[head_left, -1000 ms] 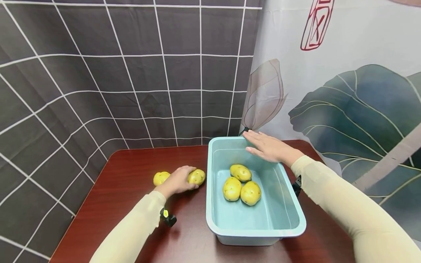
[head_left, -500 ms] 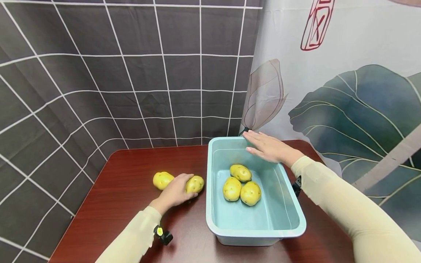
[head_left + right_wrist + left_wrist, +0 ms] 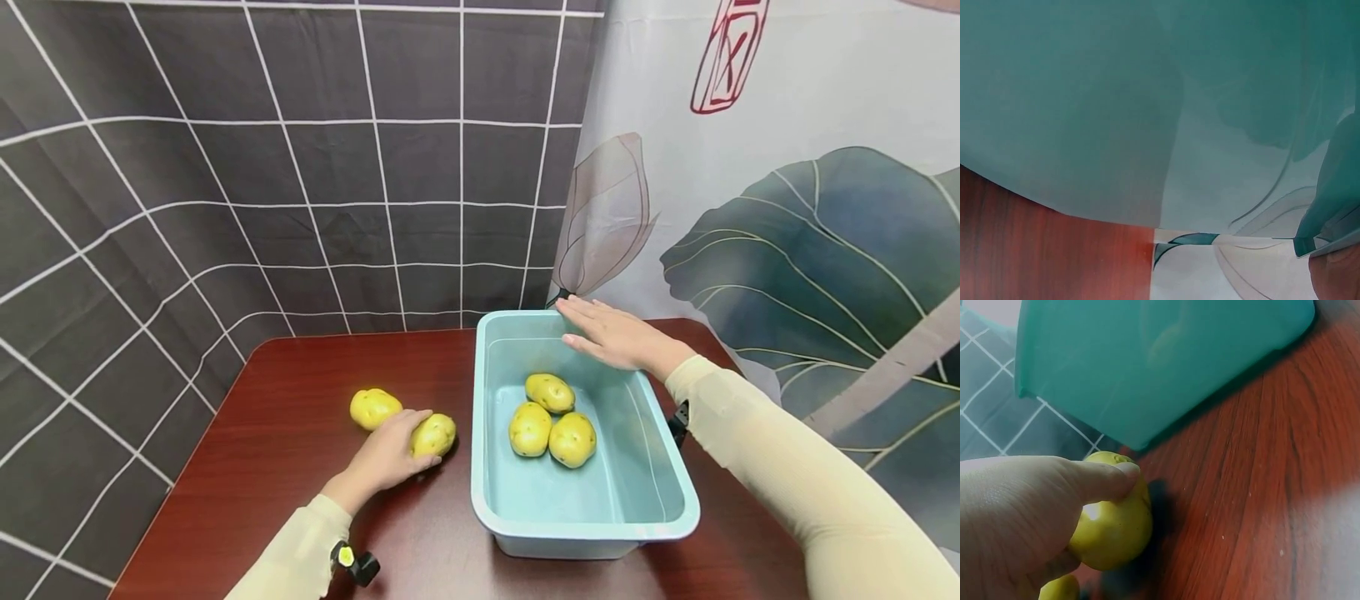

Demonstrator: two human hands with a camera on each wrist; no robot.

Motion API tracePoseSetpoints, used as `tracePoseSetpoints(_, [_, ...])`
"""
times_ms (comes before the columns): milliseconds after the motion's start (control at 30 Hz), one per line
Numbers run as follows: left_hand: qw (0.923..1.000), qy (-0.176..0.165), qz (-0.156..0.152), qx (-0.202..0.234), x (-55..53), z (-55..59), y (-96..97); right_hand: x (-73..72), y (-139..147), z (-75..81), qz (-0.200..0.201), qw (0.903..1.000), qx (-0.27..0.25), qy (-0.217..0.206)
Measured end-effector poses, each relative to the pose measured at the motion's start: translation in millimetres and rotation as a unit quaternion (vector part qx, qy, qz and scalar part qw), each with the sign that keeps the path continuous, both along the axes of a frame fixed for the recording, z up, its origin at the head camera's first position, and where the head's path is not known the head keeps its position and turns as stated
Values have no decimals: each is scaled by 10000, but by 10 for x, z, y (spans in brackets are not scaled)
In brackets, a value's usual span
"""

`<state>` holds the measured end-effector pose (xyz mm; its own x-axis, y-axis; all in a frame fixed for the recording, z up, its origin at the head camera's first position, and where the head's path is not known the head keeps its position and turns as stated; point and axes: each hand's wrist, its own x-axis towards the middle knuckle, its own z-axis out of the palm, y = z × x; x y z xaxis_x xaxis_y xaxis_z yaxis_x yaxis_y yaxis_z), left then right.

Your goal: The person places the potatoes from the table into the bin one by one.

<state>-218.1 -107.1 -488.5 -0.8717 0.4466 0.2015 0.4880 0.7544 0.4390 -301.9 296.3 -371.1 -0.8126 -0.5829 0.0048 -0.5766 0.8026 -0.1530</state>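
Note:
My left hand [image 3: 381, 460] grips a yellow potato [image 3: 435, 435] to the left of a light blue plastic bin [image 3: 585, 530]. In the left wrist view the thumb lies along the potato [image 3: 1116, 534], and the bin's outer wall [image 3: 1147, 369] stands beyond. Another potato [image 3: 375, 408] lies on the table just behind that hand. Inside the bin are three potatoes [image 3: 529, 429] close together. My right hand [image 3: 617, 337] rests with straight fingers over the bin's back right rim. The right wrist view shows mostly bin wall [image 3: 1085, 125], with only a sliver of the hand [image 3: 1335, 278].
A dark red wooden table [image 3: 300, 392] bears everything. A dark curtain with a white grid [image 3: 420, 167] hangs behind and to the left. At the right hangs a white cloth [image 3: 637, 75] printed with leaves and petals. Small black devices [image 3: 358, 567] are worn on both wrists.
My left hand has drawn the potato a little to the left and towards me, away from the bin. More of the other loose potato now shows. My right hand and the bin stay put.

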Motion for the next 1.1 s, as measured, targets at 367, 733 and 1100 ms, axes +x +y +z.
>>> tracePoseSetpoints(367, [10000,5,62,35,109,10,-101,-12,29,-7,-36,10000,11,36])
tracePoseSetpoints(733, [9997,25,35,248,60,-162,-37,-12,34,-32,-51,10000,23,-33])
tracePoseSetpoints(1100, [9962,692,-120,516,11,-289,-37,-10,0,-13,-22,10000,-64,60])
